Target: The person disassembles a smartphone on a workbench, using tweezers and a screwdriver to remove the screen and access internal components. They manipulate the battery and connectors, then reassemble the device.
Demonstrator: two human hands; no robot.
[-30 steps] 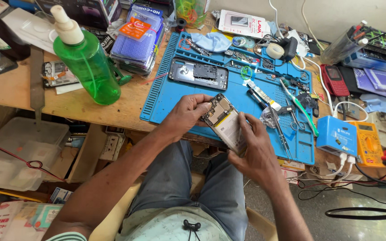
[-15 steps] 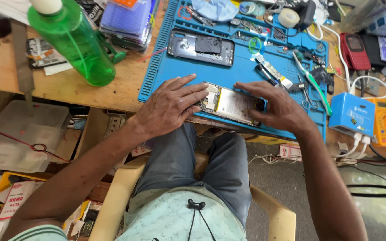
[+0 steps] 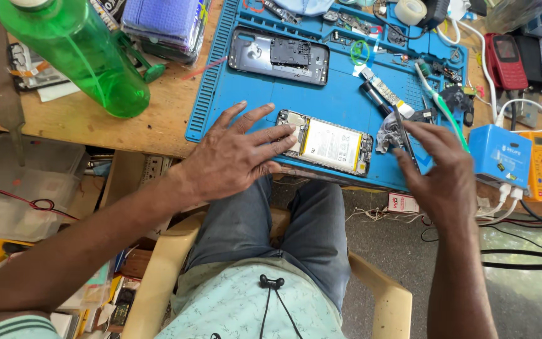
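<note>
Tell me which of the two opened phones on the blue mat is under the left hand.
The near one: the opened phone with the pale battery showing, at the mat's front edge. The left hand's fingertips rest on its end. The dark phone shell lies farther back, untouched.
</note>
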